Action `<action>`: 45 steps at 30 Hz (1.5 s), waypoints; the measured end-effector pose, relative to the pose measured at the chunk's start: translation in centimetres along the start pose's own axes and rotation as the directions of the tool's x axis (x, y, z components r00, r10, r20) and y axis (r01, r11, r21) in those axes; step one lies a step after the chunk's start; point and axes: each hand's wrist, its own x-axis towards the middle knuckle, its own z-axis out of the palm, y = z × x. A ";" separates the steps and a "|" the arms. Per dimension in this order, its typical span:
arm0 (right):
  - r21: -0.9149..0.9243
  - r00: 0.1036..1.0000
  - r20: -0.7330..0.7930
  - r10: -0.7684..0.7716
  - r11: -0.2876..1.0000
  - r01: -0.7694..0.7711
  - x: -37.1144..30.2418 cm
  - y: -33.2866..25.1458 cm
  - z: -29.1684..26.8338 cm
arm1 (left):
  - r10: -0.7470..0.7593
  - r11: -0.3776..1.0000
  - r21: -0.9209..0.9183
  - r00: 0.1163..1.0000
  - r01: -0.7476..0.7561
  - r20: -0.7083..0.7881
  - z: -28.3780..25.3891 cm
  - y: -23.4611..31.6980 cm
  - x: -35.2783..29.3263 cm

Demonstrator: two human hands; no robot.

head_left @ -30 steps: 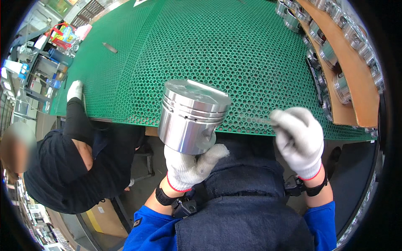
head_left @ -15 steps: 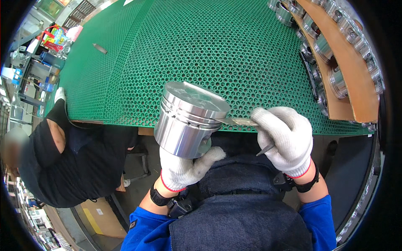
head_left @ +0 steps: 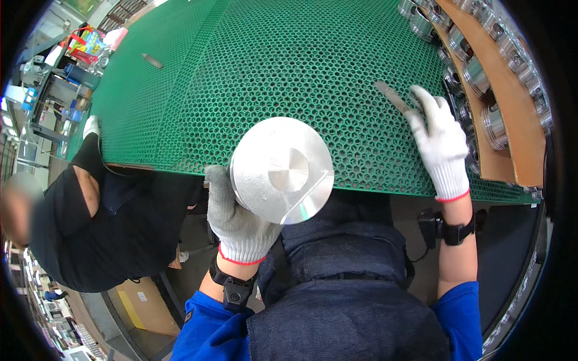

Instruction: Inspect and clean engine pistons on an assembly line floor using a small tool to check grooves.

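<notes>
A silver metal piston (head_left: 259, 174) is gripped from its left and below by my left hand (head_left: 241, 228), in a white knit glove. Its round flat top faces me, with a bright slanting streak near the lower right; the grooved side is mostly hidden. My right hand (head_left: 438, 135), gloved alike, is over the right part of the green mat, fingers spread apart. A grey flat blade-like tool (head_left: 392, 97) lies on the mat, its near end close to my thumb. Whether the thumb touches it I cannot tell.
The green honeycomb mat (head_left: 289, 66) covers the table. At right, several pistons (head_left: 495, 126) stand along brown cardboard dividers (head_left: 524, 144). Another grey blade-like tool (head_left: 152, 61) lies far left. A person in black (head_left: 114, 234) is at the table's left edge, near a cardboard box (head_left: 147, 304).
The piston has tilted so its top faces me. My right hand has moved from its side, up and right, and opened beside the blade-like tool on the mat.
</notes>
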 end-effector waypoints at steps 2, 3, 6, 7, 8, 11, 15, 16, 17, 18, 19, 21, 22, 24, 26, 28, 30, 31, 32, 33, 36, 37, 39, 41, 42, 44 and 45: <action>-0.029 1.000 0.025 0.013 0.999 -0.013 0.5 1.6 1.0 | -0.023 0.999 -0.037 0.995 0.027 0.093 -0.1 0.0 0.0; -0.035 1.000 0.026 0.014 0.999 -0.013 0.4 2.0 1.2 | -0.048 0.995 -0.073 0.981 0.063 0.187 -0.1 -0.1 0.1; -0.033 0.996 0.076 0.036 0.999 -0.033 0.4 2.3 1.9 | -0.086 0.993 -0.064 0.984 0.097 0.155 -0.4 0.1 0.1; 0.015 0.996 0.078 0.045 0.999 -0.046 0.5 2.0 1.9 | -0.088 0.993 -0.067 0.984 0.100 0.156 -0.5 0.2 0.2; 0.063 0.995 0.080 0.055 0.996 -0.060 0.5 1.9 1.8 | -0.089 0.995 -0.036 0.986 0.095 0.144 -0.6 0.4 0.3; 0.017 0.988 0.139 0.059 0.998 -0.062 0.5 2.9 2.3 | -0.076 0.976 0.209 0.995 0.063 0.057 -0.4 0.9 0.6; 0.014 0.994 0.098 0.045 0.999 -0.047 0.8 4.7 3.2 | -0.107 0.960 0.261 0.994 0.103 0.001 -0.5 0.4 0.8; 0.030 0.998 0.040 0.041 0.999 -0.042 1.2 4.9 3.5 | -0.104 0.959 0.264 0.995 0.101 -0.002 -0.6 0.2 0.7; 0.037 0.999 -0.002 0.042 0.998 -0.042 1.7 5.0 3.6 | -0.131 0.985 0.120 0.990 0.123 0.056 -1.0 0.0 0.7; 0.038 0.999 -0.002 0.040 0.998 -0.040 1.8 4.9 3.3 | -0.149 0.988 -0.026 0.982 0.153 0.119 -1.1 -0.2 0.7; -0.022 1.000 -0.008 0.009 1.000 -0.009 2.1 4.5 2.9 | -0.165 0.986 0.031 0.984 0.163 0.071 -0.7 -0.2 0.7; -0.129 0.997 -0.013 -0.074 0.989 0.072 2.2 4.7 2.4 | -0.124 0.991 0.050 0.992 0.122 0.038 -1.8 0.2 0.1; -0.211 0.993 -0.009 -0.116 0.971 0.111 1.9 4.3 1.6 | -0.095 0.994 0.056 0.995 0.094 0.015 -2.2 0.4 0.0; -0.254 0.982 0.119 -0.149 0.951 0.175 1.6 2.9 -0.7 | 0.125 0.687 0.721 0.962 0.093 -0.243 0.4 0.7 1.5; -0.178 0.976 0.179 -0.126 0.971 0.158 1.7 1.3 -2.5 | 0.162 0.253 0.967 0.987 -0.027 -0.015 1.5 3.2 3.8; 0.058 0.983 0.097 -0.159 0.986 0.153 0.4 0.8 -2.8 | 0.195 -0.259 0.965 0.977 -0.035 0.088 3.3 5.9 6.1; 0.252 0.961 0.093 -0.262 0.940 0.231 -2.1 -0.1 -5.5 | -0.077 -0.941 0.203 0.758 -0.270 0.648 -1.8 12.7 8.7; 0.319 0.944 0.174 -0.281 0.923 0.216 -3.8 -0.4 -7.5 | -0.065 -0.982 0.121 0.863 -0.144 0.500 -1.7 13.1 10.0; 0.399 0.918 0.248 -0.310 0.896 0.195 -5.0 -0.6 -10.3 | -0.006 -0.991 0.125 0.941 -0.051 0.338 -2.5 14.0 11.3; 0.441 0.889 0.304 -0.342 0.878 0.187 -5.8 -0.3 -13.3 | -0.063 -0.989 0.095 0.918 -0.109 0.393 -3.9 14.9 13.0; 0.437 0.810 0.463 -0.360 0.888 0.145 -5.5 2.2 -22.1 | -0.005 -0.990 0.131 0.946 -0.050 0.324 -3.6 14.8 13.6; 0.351 0.862 0.423 -0.278 0.928 0.127 -4.9 4.1 -24.9 | -0.071 -0.980 0.125 0.864 -0.153 0.499 -4.7 15.7 13.3; 0.203 0.946 0.311 0.088 0.967 -0.156 -3.8 7.6 -29.8 | 0.047 -0.957 0.265 0.835 -0.121 0.548 -4.7 13.5 13.3; 0.176 0.852 0.156 0.500 0.834 -0.522 -3.0 12.8 -33.1 | 0.057 -0.954 0.252 0.729 -0.160 0.682 -2.6 9.8 12.7; 0.091 0.818 0.048 0.573 0.813 -0.575 -2.9 16.4 -34.4 | 0.047 -0.949 0.258 0.725 -0.183 0.687 -0.6 7.4 11.9; 0.013 0.715 0.001 0.699 0.715 -0.699 -2.3 22.3 -35.9 | -0.140 -0.887 0.285 0.799 -0.364 0.585 3.0 3.6 9.4; 0.022 0.720 -0.004 0.694 0.720 -0.693 -2.0 23.7 -36.6 | -0.193 -0.862 0.304 0.818 -0.405 0.543 3.4 2.8 8.4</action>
